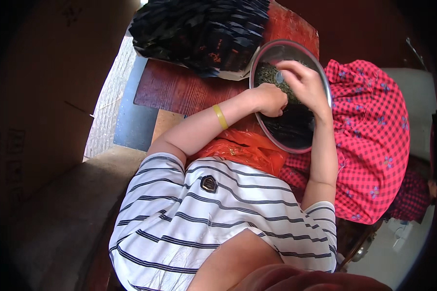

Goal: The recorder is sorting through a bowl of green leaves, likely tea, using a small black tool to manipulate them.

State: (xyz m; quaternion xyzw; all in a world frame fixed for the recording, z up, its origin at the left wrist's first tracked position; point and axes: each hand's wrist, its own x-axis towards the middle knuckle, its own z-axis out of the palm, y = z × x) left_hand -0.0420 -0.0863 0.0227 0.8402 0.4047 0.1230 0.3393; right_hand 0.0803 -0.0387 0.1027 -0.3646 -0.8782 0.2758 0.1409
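A metal bowl (326, 78) with a shiny rim holds dark green dried leaves (267, 74), which look like loose tea. Flat black packets or film (289, 125) lie in its near half. Over the leaves, my right hand (306, 82) pinches a small pale round object (279, 76) between thumb and fingers; its exact kind is unclear. My left hand (271, 99) reaches in from the left, fingers curled downward just beside the right hand. Whatever may be inside its fingers is hidden. A big pile of glossy black packets (200, 32), some bearing writing, stands beyond the bowl.
Under the packets is a reddish wooden tabletop (171, 87). A crumpled orange-red plastic bag (247, 147) lies between my body and the bowl. Red checked fabric (371, 145) bulges close to the bowl's right side. A large cardboard box (51, 91) rises at the left.
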